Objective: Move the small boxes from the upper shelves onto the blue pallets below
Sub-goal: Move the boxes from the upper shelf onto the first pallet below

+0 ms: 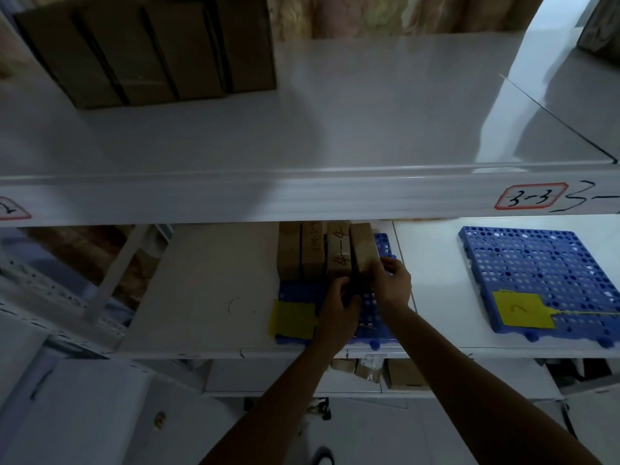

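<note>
Both hands pinch the near end of a narrow brown cardboard box [362, 253], left hand [340, 307] on its left face, right hand [392, 283] on its right. The box stands rightmost in a row on the perforated blue plastic pallet [369, 317], its long axis running away from the person, while more brown boxes [147, 52] wait on the white upper shelf [369, 105] up and to the left.

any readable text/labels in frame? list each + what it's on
"3-3": red-bordered label on the upper shelf edge.
"3-", cut off by the frame: handwriting right of that label.
Left label: cut off, unreadable.
Handwriting on the small boxes: too blurred.
Mark on the yellow tag, right blue pallet: unclear.
</note>
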Action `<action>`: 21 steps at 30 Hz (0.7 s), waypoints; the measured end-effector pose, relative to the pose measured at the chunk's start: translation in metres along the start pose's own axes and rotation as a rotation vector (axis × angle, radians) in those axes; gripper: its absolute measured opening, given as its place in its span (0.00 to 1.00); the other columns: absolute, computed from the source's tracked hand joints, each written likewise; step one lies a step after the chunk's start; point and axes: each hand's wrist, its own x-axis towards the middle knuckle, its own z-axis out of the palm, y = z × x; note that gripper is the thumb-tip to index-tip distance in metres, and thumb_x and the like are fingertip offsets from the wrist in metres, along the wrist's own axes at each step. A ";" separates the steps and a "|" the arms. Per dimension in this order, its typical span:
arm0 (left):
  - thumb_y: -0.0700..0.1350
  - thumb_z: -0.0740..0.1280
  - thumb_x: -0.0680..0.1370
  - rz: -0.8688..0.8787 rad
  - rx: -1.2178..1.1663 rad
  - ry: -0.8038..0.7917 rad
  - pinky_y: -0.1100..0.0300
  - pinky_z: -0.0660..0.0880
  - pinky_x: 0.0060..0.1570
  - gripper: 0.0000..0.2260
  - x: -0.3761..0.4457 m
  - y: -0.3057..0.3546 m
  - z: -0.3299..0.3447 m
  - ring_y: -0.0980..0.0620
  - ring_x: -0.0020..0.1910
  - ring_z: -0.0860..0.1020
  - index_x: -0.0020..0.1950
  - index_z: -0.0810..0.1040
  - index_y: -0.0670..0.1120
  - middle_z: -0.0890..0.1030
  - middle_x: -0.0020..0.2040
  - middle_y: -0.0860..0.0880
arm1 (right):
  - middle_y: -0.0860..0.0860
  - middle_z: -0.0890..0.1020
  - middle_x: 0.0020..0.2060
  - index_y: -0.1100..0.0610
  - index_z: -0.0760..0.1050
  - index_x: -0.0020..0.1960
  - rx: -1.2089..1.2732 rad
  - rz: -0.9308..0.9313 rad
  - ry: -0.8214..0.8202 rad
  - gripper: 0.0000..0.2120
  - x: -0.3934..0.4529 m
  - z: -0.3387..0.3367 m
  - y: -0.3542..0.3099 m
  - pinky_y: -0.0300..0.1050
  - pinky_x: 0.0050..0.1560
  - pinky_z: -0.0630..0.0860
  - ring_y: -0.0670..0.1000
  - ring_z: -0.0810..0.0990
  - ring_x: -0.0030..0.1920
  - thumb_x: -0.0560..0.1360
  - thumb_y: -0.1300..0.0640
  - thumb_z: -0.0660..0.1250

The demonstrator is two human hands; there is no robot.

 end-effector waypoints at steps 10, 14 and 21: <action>0.46 0.63 0.84 -0.011 0.037 -0.041 0.51 0.77 0.62 0.15 0.002 0.010 -0.011 0.50 0.63 0.77 0.71 0.71 0.51 0.78 0.66 0.49 | 0.53 0.85 0.53 0.55 0.81 0.61 -0.099 0.005 -0.156 0.13 -0.005 -0.005 -0.007 0.55 0.57 0.83 0.54 0.84 0.54 0.82 0.48 0.67; 0.47 0.62 0.85 -0.018 0.023 -0.046 0.62 0.75 0.48 0.13 -0.011 0.024 -0.020 0.56 0.51 0.78 0.69 0.73 0.52 0.79 0.64 0.47 | 0.55 0.85 0.49 0.57 0.81 0.56 -0.163 -0.042 -0.180 0.13 -0.024 -0.019 -0.021 0.49 0.47 0.78 0.55 0.83 0.50 0.84 0.49 0.63; 0.55 0.58 0.86 0.048 0.169 -0.012 0.53 0.69 0.71 0.22 -0.059 0.085 -0.050 0.45 0.75 0.70 0.79 0.69 0.49 0.69 0.78 0.47 | 0.60 0.85 0.55 0.60 0.81 0.61 -0.375 -0.151 -0.296 0.18 -0.074 -0.050 -0.065 0.51 0.54 0.75 0.60 0.82 0.55 0.87 0.52 0.56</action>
